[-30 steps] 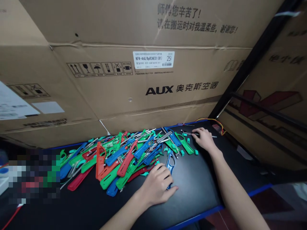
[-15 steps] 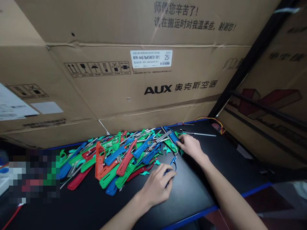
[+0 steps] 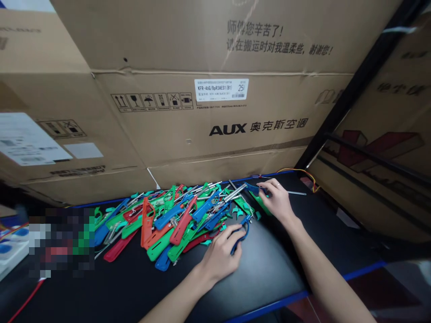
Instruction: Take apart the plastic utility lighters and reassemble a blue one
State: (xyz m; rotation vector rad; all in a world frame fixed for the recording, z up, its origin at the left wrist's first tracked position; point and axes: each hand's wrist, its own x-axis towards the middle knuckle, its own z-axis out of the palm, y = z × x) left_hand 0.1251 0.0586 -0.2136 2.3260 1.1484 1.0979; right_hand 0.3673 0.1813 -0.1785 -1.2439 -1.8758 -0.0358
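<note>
The left hand's curled fingers cover the lower part of a blue lighter casing (image 3: 245, 220), and both forearms run off the bottom edge. The right hand (image 3: 276, 200) hides the grip of a second blue casing (image 3: 253, 189), part of a green casing (image 3: 263, 204) beneath it, and the middle of a thin metal rod (image 3: 298, 193). At lower left, a pixelated block (image 3: 63, 244) obscures whatever lies there, beside a cut-off white object with blue ovals (image 3: 15, 249).

The table (image 3: 266, 264) has a matt black top and a blue edge. Behind it stands a large brown AUX air-conditioner carton (image 3: 168, 148) with a white label and handling symbols; a black metal post (image 3: 350, 85) and another carton (image 3: 377, 116) rise at right. Yellow and red wire (image 3: 308, 174) loops at the back corner.

The left hand (image 3: 222, 253) is clamped around the first casing, right of the pile and near the table's front; a curved blue guard shows past the fingers. The right hand pinches the second casing between thumb and fingertips, at the pile's right end. The pile (image 3: 175, 217) mixes red, orange, green and blue casings, silver tubes and small teal pieces.
</note>
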